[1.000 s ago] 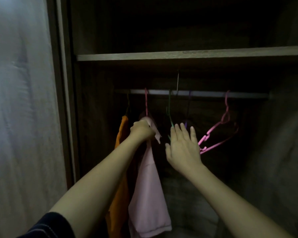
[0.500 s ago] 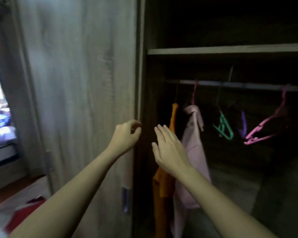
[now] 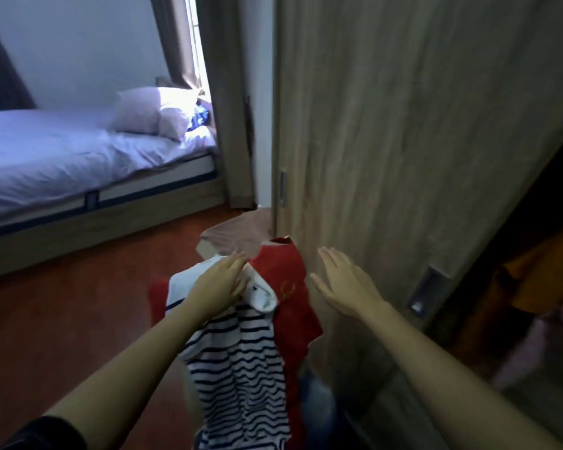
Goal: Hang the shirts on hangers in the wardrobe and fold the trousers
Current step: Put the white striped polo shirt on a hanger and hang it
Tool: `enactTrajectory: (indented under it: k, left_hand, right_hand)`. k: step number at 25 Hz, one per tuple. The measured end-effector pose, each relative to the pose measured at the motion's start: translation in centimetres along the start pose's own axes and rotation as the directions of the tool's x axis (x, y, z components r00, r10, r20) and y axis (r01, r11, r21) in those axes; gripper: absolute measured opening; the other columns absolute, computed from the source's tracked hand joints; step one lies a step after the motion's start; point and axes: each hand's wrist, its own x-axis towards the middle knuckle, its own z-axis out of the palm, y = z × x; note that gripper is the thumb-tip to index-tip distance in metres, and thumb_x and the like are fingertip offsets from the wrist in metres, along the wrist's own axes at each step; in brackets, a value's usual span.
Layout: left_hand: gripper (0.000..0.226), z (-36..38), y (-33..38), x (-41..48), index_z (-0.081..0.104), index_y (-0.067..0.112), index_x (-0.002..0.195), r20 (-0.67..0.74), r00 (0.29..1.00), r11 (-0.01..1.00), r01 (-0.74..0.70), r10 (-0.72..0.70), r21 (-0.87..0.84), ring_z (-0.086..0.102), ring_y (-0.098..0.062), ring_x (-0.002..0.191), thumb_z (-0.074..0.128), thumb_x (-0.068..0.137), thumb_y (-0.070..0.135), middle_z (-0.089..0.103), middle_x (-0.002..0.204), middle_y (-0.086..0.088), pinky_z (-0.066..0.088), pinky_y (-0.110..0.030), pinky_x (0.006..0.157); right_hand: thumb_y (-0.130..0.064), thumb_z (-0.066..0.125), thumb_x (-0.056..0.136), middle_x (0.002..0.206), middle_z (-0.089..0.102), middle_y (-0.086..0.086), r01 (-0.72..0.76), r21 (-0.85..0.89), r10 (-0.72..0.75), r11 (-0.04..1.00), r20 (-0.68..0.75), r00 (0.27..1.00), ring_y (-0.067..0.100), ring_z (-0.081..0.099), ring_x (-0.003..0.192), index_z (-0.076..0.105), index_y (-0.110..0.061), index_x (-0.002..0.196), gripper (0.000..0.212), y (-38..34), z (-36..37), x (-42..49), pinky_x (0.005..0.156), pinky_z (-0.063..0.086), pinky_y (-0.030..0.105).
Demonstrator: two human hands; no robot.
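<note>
1. Striped cotton, navy on white: the striped shirt (image 3: 238, 368) tops a heap just beside the wardrobe door (image 3: 403, 125) and overlaps a red shirt (image 3: 283, 271). A white collar (image 3: 264, 297) lies between them; I cannot tell whose it is. Something blue (image 3: 316, 401) shows under the heap, too blurred to name.
2. Left hand (image 3: 220, 284): fingers straight and together, laid on the striped shirt at the collar edge, nothing pinched. Right hand (image 3: 342, 284): fingers spread, holding nothing, hovering between the red shirt and the door.
3. Step in hand, my reading: take one shirt off the heap for hanging.
4. Method: close my left fingers on one shoulder of the top shirt only, bring my right hand to the other shoulder, and lift straight up.
5. Risk: the shirts overlap at the collar, so a deep grab may drag both.
6. Surroundings: an orange garment (image 3: 540, 274) hangs inside the wardrobe at right, with a pink garment (image 3: 533, 345) blurred beside it. The bed (image 3: 46, 157) is well apart, across the reddish floor (image 3: 62, 319).
</note>
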Motion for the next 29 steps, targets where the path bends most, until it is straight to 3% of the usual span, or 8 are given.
enactTrajectory:
  k: [7, 12, 14, 17, 19, 23, 25, 29]
  left_hand:
    - [0.098, 4.4, -7.4, -3.6, 0.022, 0.010, 0.148, 0.072, 0.982, 0.978, 0.167, -0.177, 0.125, 0.012, -0.023, 0.145, -0.014, 0.079, 0.070, 0.020, 0.156, -0.006, 0.008, -0.043, 0.115]
    - [0.095, 5.0, -7.7, -3.3, 0.012, 0.014, 0.150, 0.029, 0.987, 0.983, 0.157, -0.160, 0.092, 0.000, -0.015, 0.145, -0.012, 0.078, 0.071, 0.010, 0.158, -0.002, -0.005, -0.037, 0.113]
    - [0.086, 4.2, -7.1, -3.0, 0.015, 0.014, 0.150, 0.020, 0.985, 0.985, 0.172, -0.172, 0.003, 0.007, -0.017, 0.146, 0.004, 0.084, 0.069, 0.017, 0.157, -0.002, 0.003, -0.040, 0.116]
    - [0.060, 1.3, -5.4, -1.6, 0.038, 0.014, 0.139, -0.209, 0.938, 0.933, 0.209, -0.275, -0.293, 0.042, -0.025, 0.128, 0.028, 0.090, 0.048, 0.047, 0.139, -0.006, 0.030, -0.042, 0.107]
    - [0.052, -1.3, -4.4, 0.3, 0.043, 0.014, 0.137, -0.265, 0.930, 0.909, 0.135, -0.253, -0.395, 0.042, -0.024, 0.130, 0.042, 0.087, 0.028, 0.044, 0.143, -0.008, 0.033, -0.037, 0.107]
    - [0.063, -6.2, -2.1, 3.6, 0.047, 0.022, 0.136, 0.135, 0.981, 0.935, -0.083, 0.137, -0.345, 0.020, -0.019, 0.142, 0.058, 0.076, 0.006, 0.020, 0.156, -0.004, 0.026, -0.044, 0.113]
    - [0.051, -7.7, -1.0, 3.5, 0.058, 0.028, 0.124, 0.102, 0.956, 0.921, -0.230, 0.273, -0.315, 0.035, -0.014, 0.134, 0.063, 0.073, 0.027, 0.042, 0.144, 0.004, 0.029, -0.048, 0.109]
    - [0.014, -10.8, 2.0, 1.3, 0.054, 0.037, 0.079, -0.154, 0.955, 0.844, -0.295, 0.252, -0.449, 0.053, 0.005, 0.074, 0.066, 0.072, 0.034, 0.056, 0.076, 0.022, 0.038, -0.012, 0.068]
  right_hand:
    - [-0.035, 0.052, 0.092, 0.121, 0.054, 0.014, -0.127, 0.320, 0.108, 0.939, 0.076, 0.991, 0.030, 0.051, 0.113, 0.049, -0.003, 0.123, 0.044, -5.9, 7.2, 5.4, 0.096, 0.040, 0.036]
    - [-0.027, 0.043, 0.094, 0.113, 0.059, 0.020, -0.392, 0.220, 0.331, 0.893, 0.268, 0.905, 0.035, 0.055, 0.103, 0.047, -0.003, 0.109, 0.029, -6.8, 10.5, 5.6, 0.077, 0.040, 0.035]
    - [-0.019, 0.037, 0.096, 0.101, 0.062, 0.016, -0.335, 0.348, 0.294, 0.876, 0.165, 0.941, 0.033, 0.057, 0.092, 0.048, -0.007, 0.099, 0.016, -7.3, 9.8, 5.2, 0.070, 0.037, 0.035]
    - [-0.016, 0.037, 0.096, 0.089, 0.059, 0.008, -0.094, 0.530, 0.114, 0.843, -0.006, 0.993, 0.022, 0.054, 0.080, 0.051, -0.011, 0.092, 0.015, -8.5, 7.2, 5.0, 0.066, 0.037, 0.033]
    - [-0.015, 0.039, 0.097, 0.091, 0.056, 0.006, 0.027, 0.560, 0.012, 0.828, -0.065, 0.998, 0.016, 0.052, 0.081, 0.056, -0.011, 0.098, 0.017, -9.4, 5.0, 5.1, 0.068, 0.036, 0.028]
    - [-0.021, 0.038, 0.093, 0.093, 0.058, 0.004, 0.218, 0.599, -0.039, 0.770, -0.297, 0.954, 0.009, 0.053, 0.082, 0.059, -0.011, 0.097, 0.024, -10.8, -1.1, 4.8, 0.072, 0.039, 0.017]
    - [-0.023, 0.037, 0.092, 0.091, 0.058, 0.001, 0.247, 0.632, -0.031, 0.735, -0.332, 0.943, 0.009, 0.053, 0.082, 0.058, -0.019, 0.090, 0.022, -10.7, -3.8, 4.1, 0.072, 0.041, 0.019]
    - [-0.030, 0.040, 0.091, 0.078, 0.058, -0.009, 0.205, 0.755, 0.143, 0.622, -0.366, 0.919, 0.007, 0.054, 0.074, 0.056, -0.034, 0.079, 0.021, -8.9, -9.2, 1.6, 0.071, 0.046, 0.032]
